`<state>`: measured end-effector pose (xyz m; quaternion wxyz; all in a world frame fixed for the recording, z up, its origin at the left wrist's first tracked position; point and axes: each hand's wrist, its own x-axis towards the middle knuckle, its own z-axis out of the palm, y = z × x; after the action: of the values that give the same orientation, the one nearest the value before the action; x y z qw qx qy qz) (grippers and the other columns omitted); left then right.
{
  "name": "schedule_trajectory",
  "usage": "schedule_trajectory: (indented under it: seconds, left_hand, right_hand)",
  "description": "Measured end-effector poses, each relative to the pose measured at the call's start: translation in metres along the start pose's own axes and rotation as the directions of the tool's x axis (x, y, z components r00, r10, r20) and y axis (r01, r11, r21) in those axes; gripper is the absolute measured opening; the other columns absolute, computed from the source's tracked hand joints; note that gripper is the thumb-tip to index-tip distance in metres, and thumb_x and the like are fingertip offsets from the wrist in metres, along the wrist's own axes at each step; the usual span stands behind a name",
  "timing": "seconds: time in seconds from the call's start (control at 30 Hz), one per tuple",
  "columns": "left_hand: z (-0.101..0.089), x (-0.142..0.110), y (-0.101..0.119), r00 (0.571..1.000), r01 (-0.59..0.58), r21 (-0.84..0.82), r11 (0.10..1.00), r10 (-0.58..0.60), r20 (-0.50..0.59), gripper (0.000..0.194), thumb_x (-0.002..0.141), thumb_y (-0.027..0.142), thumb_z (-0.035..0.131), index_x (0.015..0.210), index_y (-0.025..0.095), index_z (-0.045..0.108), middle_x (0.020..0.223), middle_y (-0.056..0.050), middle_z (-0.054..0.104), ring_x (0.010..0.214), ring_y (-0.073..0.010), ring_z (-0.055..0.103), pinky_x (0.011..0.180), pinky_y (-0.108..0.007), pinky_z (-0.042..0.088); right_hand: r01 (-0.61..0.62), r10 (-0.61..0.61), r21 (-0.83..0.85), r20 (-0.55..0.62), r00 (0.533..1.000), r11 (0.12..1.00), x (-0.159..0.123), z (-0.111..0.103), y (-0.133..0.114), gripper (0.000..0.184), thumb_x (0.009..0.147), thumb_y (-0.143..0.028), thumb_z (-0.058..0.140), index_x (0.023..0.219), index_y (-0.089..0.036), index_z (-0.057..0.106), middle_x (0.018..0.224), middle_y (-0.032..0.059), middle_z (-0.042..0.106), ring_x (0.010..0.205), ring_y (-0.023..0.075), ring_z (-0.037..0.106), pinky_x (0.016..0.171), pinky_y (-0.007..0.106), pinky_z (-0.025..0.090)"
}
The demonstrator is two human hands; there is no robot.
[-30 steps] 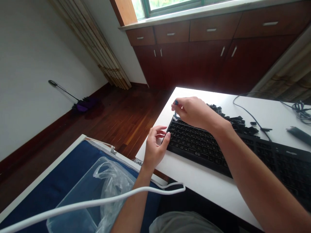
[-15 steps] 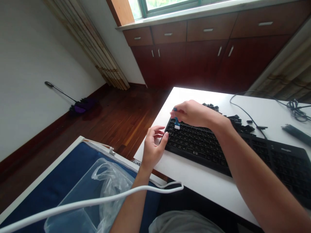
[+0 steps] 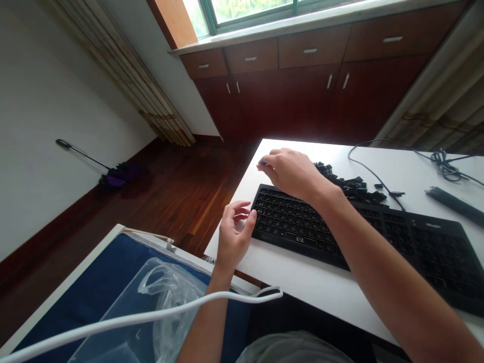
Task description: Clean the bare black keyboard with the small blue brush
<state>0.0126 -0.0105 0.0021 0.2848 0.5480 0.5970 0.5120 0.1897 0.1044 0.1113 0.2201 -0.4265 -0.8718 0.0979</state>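
A black keyboard (image 3: 302, 227) lies on the white table (image 3: 313, 282). My left hand (image 3: 232, 237) rests at the keyboard's left end, thumb against its edge, fingers loosely curled and apart, holding nothing. My right hand (image 3: 293, 171) hovers over the keyboard's far left corner, fingers pinched on a small blue tool (image 3: 262, 163) whose tip alone shows. Behind that hand lies a pile of loose black keycaps (image 3: 350, 184).
A black cable (image 3: 378, 169) runs across the table's far side, and a dark stick-like object (image 3: 456, 204) lies at the right. A white cord (image 3: 151, 315) crosses over a blue bag with clear plastic (image 3: 159, 302) at lower left. A broom (image 3: 113, 176) lies on the wood floor.
My right hand lifted the blue tool off the keyboard's top-left keys and drew it up and back; its white tip is now hidden. My left hand stayed at the keyboard's edge.
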Motion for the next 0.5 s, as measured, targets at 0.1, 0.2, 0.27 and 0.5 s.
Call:
schedule_trajectory:
  seconds: [0.1,0.2,0.27,0.5]
  left_hand:
    - [0.0,0.0,0.0,1.0,-0.002,-0.001,1.0,0.002,0.006,0.034,0.092,0.04,0.069,0.12,0.022,0.063,0.117,-0.009,0.063,0.096,-0.0176,0.066,0.09,-0.031,0.054]
    - [-0.001,0.0,0.0,1.0,-0.001,0.001,1.0,0.001,0.01,0.035,0.091,0.04,0.069,0.12,0.022,0.063,0.116,-0.009,0.063,0.096,-0.0181,0.066,0.09,-0.032,0.054]
    - [-0.001,0.0,0.0,1.0,0.0,0.002,1.0,0.0,0.006,0.035,0.091,0.04,0.069,0.12,0.022,0.063,0.117,-0.009,0.063,0.097,-0.0182,0.066,0.091,-0.032,0.054]
    - [-0.001,0.001,-0.001,1.0,-0.004,-0.001,1.0,0.004,0.012,0.034,0.092,0.04,0.069,0.12,0.022,0.063,0.118,-0.009,0.063,0.097,-0.0179,0.066,0.09,-0.031,0.054]
  right_hand:
    - [0.021,-0.053,0.237,0.13,0.99,0.971,0.001,0.003,-0.001,0.037,0.103,-0.038,0.045,0.093,-0.018,0.074,0.089,0.0069,0.075,0.078,0.0163,0.065,0.066,0.027,0.04]
    - [0.013,-0.078,0.268,0.235,0.969,0.963,0.001,0.01,0.0,0.033,0.103,-0.034,0.046,0.096,-0.018,0.073,0.09,0.0063,0.075,0.078,0.0149,0.065,0.065,0.025,0.039]
    - [0.021,-0.035,0.096,0.151,0.988,0.995,0.002,0.012,-0.001,0.033,0.103,-0.033,0.045,0.096,-0.017,0.072,0.096,0.0097,0.074,0.083,0.0177,0.065,0.064,0.026,0.037]
    - [0.047,-0.09,0.287,0.139,0.986,0.957,0.001,0.006,-0.005,0.036,0.105,-0.036,0.041,0.097,-0.017,0.071,0.089,0.0056,0.073,0.077,0.0142,0.064,0.066,0.024,0.04]
